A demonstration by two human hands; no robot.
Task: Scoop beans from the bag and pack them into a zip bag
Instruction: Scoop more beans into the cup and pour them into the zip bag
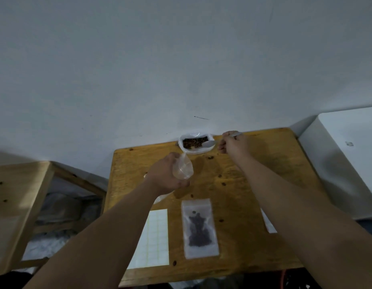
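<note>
item: bean bag (195, 142), open, at 12 o'clock on the table (253, 184). right hand (233, 145) pinches a white spoon (209, 144), its bowl at the bag's 3 o'clock rim. left hand (166, 177) grips an empty zip bag (183, 168), mouth held open, near at 7 o'clock. dip shallow, lift level, keep the mouth close. spoon load unclear in the blur.

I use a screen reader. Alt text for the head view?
The right hand holds a spoon at an open bag of beans; the left hand holds an open clear zip bag. A bean-filled zip bag lies on the wooden table.
</note>
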